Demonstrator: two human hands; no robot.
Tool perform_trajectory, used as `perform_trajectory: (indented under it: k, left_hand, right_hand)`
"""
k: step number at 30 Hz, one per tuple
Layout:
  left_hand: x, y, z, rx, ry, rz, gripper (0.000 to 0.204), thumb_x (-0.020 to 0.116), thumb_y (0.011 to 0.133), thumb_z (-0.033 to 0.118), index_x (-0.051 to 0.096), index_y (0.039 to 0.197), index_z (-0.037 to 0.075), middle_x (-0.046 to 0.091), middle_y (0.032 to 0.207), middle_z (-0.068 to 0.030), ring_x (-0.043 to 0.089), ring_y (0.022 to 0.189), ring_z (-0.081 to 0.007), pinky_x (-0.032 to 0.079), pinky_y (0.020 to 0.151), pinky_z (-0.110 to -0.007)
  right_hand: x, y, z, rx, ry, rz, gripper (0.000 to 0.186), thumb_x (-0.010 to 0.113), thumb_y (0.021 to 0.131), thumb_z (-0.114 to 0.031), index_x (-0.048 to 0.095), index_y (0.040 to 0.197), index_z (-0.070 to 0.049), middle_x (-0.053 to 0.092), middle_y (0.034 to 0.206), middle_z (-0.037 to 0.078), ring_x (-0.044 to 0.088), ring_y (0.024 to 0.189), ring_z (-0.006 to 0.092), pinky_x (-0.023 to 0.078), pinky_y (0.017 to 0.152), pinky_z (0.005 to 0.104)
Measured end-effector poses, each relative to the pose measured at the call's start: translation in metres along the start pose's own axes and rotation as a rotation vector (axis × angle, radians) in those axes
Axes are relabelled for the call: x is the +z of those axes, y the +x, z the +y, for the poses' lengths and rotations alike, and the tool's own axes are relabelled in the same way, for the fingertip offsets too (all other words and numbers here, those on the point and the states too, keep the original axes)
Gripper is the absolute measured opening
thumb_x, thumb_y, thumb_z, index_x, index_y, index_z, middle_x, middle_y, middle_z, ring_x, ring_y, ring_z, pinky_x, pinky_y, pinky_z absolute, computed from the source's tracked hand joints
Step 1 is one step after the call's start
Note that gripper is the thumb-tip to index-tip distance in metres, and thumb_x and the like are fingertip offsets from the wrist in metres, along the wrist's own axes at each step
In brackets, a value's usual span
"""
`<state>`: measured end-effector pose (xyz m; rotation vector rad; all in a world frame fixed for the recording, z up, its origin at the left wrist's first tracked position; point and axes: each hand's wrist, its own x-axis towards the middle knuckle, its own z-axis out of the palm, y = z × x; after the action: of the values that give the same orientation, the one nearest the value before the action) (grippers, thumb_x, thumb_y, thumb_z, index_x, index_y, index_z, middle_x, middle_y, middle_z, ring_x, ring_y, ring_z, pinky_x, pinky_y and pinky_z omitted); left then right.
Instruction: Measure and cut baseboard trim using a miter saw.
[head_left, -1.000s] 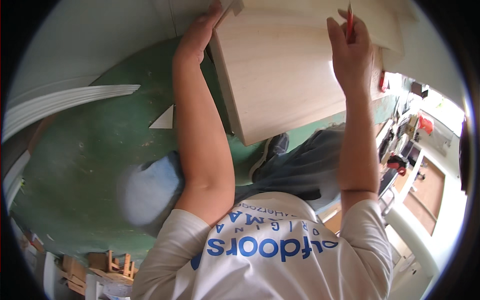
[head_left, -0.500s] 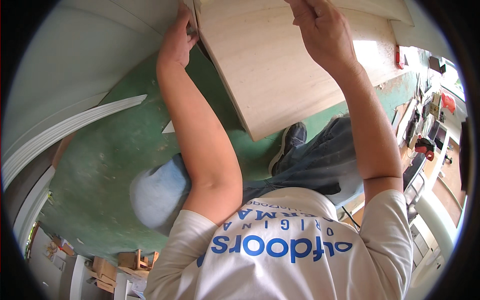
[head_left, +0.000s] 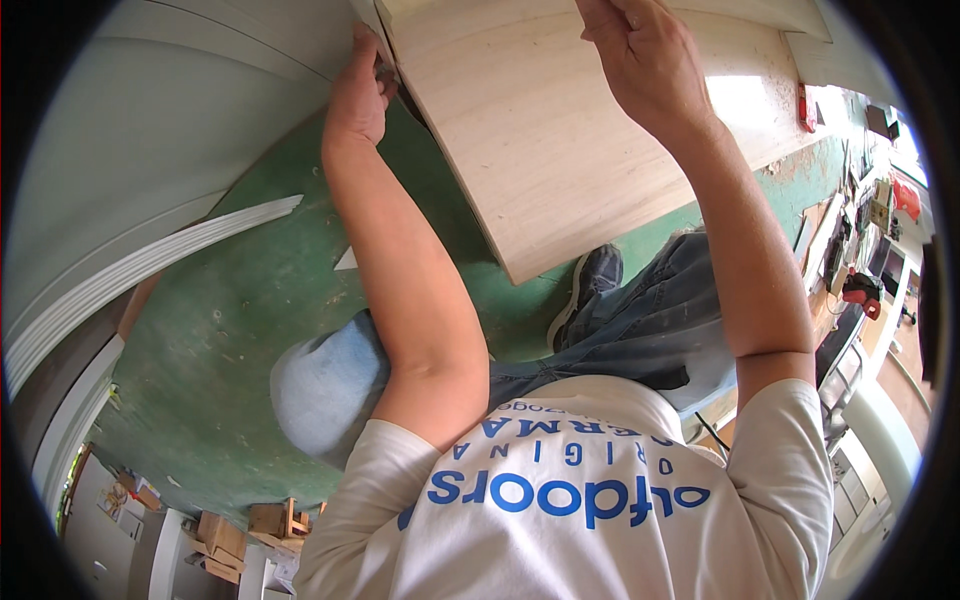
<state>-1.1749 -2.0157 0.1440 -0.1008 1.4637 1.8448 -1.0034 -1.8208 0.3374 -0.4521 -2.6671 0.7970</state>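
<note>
A pale wood-grain board (head_left: 560, 150) spans the upper middle of the view, one corner pointing towards me. At its left edge is my left hand (head_left: 360, 95), its fingers bent around a thin pale strip (head_left: 384, 40) that runs along that edge. Above the board, my right hand (head_left: 655, 70) is closed, thumb and fingers pressed together. Its fingertips lie at the top of the view, and whatever they may hold is hidden.
Grey-white panels (head_left: 210, 110) stand on the left, with a bundle of long white strips (head_left: 170, 245) below them. Under me is a scuffed green floor (head_left: 220, 340). A small red object (head_left: 806, 108) lies on the board's far right. Tools and clutter (head_left: 862, 290) line the right side.
The whole view has shifted slightly to the right. Both hands keep nearly the same places against the board, and their grips look unchanged.
</note>
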Motion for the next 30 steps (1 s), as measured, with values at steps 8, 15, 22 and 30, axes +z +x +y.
perform_trajectory:
  k: [8, 15, 22, 30]
  left_hand:
    - [-0.014, 0.01, -0.018, 0.01, -0.11, 0.03, 0.071, 0.071, 0.089, 0.067, 0.06, 0.138, 0.017, 0.057, 0.131, 0.0066, 0.048, 0.12, -0.013, 0.037, 0.108, -0.037]
    - [-0.005, 0.01, -0.032, 0.021, -0.133, 0.019, 0.069, 0.068, 0.092, 0.067, 0.061, 0.137, 0.016, 0.059, 0.129, 0.0063, 0.051, 0.118, -0.0126, 0.037, 0.108, -0.036]
    - [-0.008, 0.015, -0.043, -0.024, -0.134, 0.037, 0.085, 0.062, 0.091, 0.073, 0.049, 0.148, 0.011, 0.057, 0.145, -0.0029, 0.054, 0.13, -0.0225, 0.039, 0.111, -0.042]
    - [-0.003, 0.012, -0.045, 0.047, -0.189, 0.007, 0.087, 0.063, 0.091, 0.072, 0.048, 0.148, 0.007, 0.057, 0.145, -0.0072, 0.053, 0.131, -0.0241, 0.04, 0.11, -0.044]
  right_hand:
    - [0.003, 0.005, -0.013, 0.079, 0.036, -0.009, 0.038, 0.048, 0.11, -0.021, 0.055, 0.14, 0.0, 0.06, 0.133, 0.021, 0.065, 0.109, 0.031, 0.055, 0.091, 0.0414]
    - [0.016, 0.016, 0.019, -0.022, -0.068, 0.015, 0.038, 0.048, 0.111, -0.023, 0.056, 0.139, 0.001, 0.053, 0.147, 0.022, 0.057, 0.13, 0.036, 0.05, 0.107, 0.0434]
    - [0.027, 0.02, 0.02, -0.097, -0.072, 0.07, 0.037, 0.05, 0.11, -0.022, 0.06, 0.136, 0.003, 0.051, 0.15, 0.022, 0.057, 0.131, 0.0371, 0.05, 0.108, 0.043]
    - [0.032, 0.025, 0.033, -0.156, -0.003, 0.073, 0.035, 0.052, 0.109, -0.017, 0.06, 0.137, 0.003, 0.05, 0.15, 0.023, 0.055, 0.133, 0.035, 0.049, 0.109, 0.041]
